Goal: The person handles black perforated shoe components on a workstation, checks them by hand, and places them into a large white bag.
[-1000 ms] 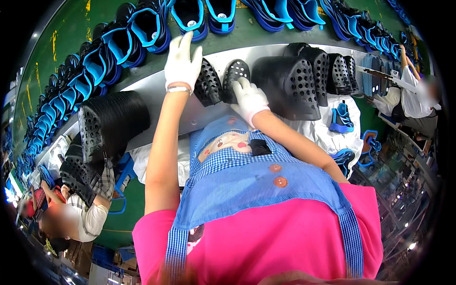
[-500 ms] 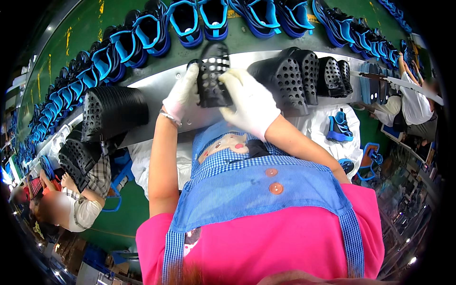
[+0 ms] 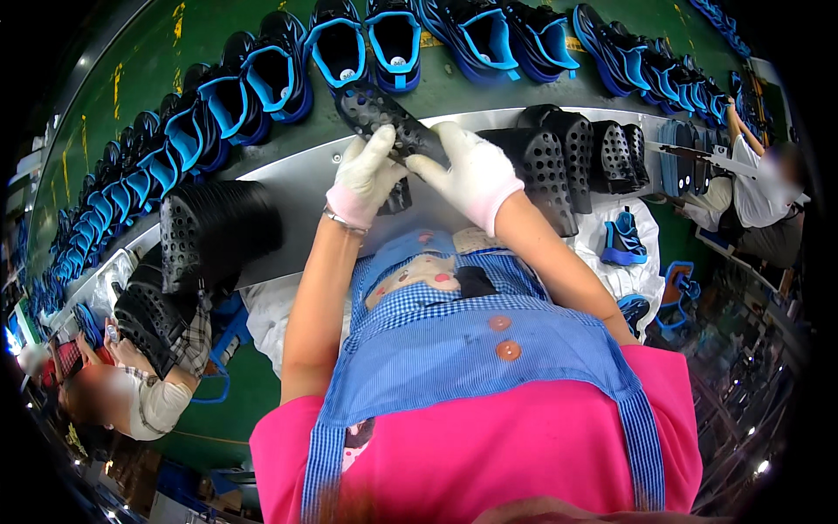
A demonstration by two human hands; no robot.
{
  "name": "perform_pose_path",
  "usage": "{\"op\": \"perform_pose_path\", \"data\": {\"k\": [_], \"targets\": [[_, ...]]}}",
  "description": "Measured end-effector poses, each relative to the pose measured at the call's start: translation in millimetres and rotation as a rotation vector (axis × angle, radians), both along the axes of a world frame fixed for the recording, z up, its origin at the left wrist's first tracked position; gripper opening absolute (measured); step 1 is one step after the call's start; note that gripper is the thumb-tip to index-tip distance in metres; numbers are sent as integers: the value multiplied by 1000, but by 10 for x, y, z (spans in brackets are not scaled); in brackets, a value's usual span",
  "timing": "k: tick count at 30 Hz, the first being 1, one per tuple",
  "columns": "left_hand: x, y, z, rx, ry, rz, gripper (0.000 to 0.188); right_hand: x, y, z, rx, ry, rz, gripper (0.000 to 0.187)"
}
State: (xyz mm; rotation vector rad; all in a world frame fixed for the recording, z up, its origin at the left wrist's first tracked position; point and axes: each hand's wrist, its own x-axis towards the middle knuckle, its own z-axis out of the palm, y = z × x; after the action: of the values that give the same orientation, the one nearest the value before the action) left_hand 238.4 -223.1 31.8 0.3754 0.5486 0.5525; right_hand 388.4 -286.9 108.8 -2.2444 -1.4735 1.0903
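Hands (image 3: 367, 179) (image 3: 476, 173) close together — forearms (image 3: 319, 288) converging, gripping slanted black perforated piece (image 3: 397, 120)

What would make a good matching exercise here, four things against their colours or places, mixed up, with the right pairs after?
1. Tilted perforated piece
2. Apron
3. Shirt
4. Row of shoes

A. Pink
B. On the green surface
C. Gripped by left hand and right hand
D. Blue

Pairs: 1-C; 2-D; 3-A; 4-B.
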Motion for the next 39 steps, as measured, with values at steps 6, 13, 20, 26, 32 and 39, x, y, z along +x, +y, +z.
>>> {"op": "perform_pose_path", "data": {"k": [6, 13, 20, 26, 32, 39], "targets": [[139, 330, -184, -75, -66, -59, 34, 70, 257, -95, 29, -227, 45, 48], [266, 830, -309, 1028, 788, -218, 37, 360, 772, -206, -270, -294, 32, 53], [506, 1005, -930, 1340, 895, -297, 31, 792, 1556, -496, -409, -147, 194, 57], [850, 1170, -883, 1058, 1135, -801, 38, 428, 1930, -927, -302, -441, 162, 45], [918, 1365, -904, 962, 1099, -1012, 41, 241, 1969, -1246, -409, -283, -82, 49], [977, 1331, -1326, 964, 1074, -1234, 48, 144, 2255, -1637, -325, -367, -162, 21]]}}
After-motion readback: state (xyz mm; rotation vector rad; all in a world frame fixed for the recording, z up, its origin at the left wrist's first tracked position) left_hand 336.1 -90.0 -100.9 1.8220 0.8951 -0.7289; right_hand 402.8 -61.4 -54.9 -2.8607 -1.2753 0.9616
